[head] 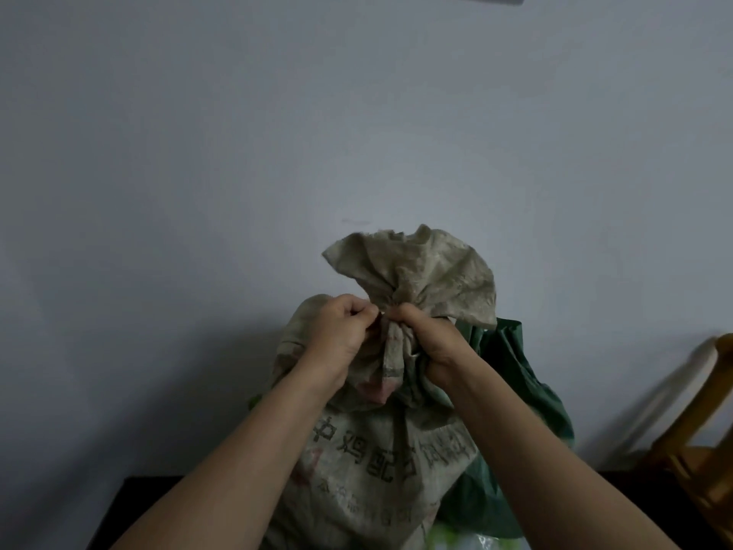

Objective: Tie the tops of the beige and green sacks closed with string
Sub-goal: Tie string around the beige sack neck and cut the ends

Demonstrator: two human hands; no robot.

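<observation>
The beige woven sack stands upright in front of me, printed with dark characters. Its top is bunched into a neck, and the loose mouth fans out above. My right hand grips the gathered neck from the right side. My left hand has its fingers curled and pinched together right at the neck; the string itself is too small to make out. The green sack stands behind and to the right of the beige one, mostly hidden by it and by my right forearm.
A plain pale wall fills the background close behind the sacks. A yellow wooden chair or stool stands at the right edge. Dark flooring shows at the lower left, and something white and light green lies at the bottom.
</observation>
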